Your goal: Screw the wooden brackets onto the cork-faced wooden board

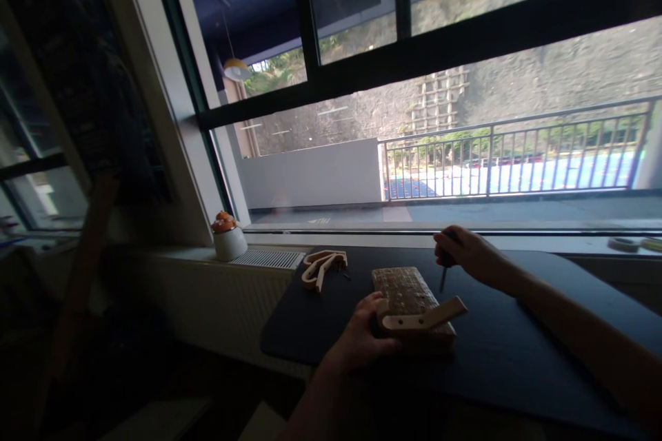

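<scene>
My left hand [365, 334] is closed around the near left corner of a brown, rough-textured block [406, 288], its fingers also at the curled end of a pale wooden hook [408, 322]. The hook lies along the block's near edge, with two dark holes showing and its straight arm angled up to the right. Above and right of the block, my right hand [460, 251] grips a dark-handled screwdriver [443, 279]. Its shaft points down, apart from the hook. More wooden hooks [323, 269] rest at the table's far left, beside several small dark screws [345, 275].
The dark table [517, 351] has a rounded left corner and stands against the window sill. A white jar [230, 242] with an orange top sits on the sill at left, above a radiator [217, 303]. Rolls of tape [623, 244] lie on the sill at far right.
</scene>
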Action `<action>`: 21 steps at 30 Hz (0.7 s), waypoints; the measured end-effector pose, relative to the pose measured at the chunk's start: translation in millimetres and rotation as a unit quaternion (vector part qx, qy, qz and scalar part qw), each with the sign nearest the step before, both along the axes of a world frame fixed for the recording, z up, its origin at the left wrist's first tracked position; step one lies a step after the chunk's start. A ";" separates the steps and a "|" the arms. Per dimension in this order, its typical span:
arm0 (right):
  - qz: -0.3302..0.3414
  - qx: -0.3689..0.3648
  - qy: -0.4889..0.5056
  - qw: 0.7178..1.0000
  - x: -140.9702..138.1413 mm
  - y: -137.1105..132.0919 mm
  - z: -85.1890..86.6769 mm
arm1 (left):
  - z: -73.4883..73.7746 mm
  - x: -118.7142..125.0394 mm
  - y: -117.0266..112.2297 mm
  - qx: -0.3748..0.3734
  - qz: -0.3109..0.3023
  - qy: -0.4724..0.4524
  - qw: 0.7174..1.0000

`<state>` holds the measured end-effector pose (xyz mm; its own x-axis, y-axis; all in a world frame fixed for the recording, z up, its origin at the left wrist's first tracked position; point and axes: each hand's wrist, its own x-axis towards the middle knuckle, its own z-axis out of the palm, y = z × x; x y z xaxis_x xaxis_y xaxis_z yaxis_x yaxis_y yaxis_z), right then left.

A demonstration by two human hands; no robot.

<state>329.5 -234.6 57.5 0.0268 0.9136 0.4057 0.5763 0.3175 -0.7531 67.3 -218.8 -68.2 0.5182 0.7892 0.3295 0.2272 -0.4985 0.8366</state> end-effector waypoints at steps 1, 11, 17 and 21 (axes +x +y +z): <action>0.001 -0.004 0.001 1.000 2.3 -0.9 -0.9 | -1.2 1.2 0.9 0.005 0.003 0.001 1.000; -0.026 0.002 -0.075 0.997 8.3 -17.0 10.5 | -5.8 4.3 -0.7 0.042 0.010 0.008 0.999; 0.122 -0.242 -0.204 0.941 8.5 -37.2 -26.3 | -10.2 5.1 1.4 0.054 0.010 0.000 0.999; 0.126 -0.235 -0.173 0.948 2.8 -31.9 -33.0 | -9.4 4.8 0.9 0.051 -0.001 -0.025 0.998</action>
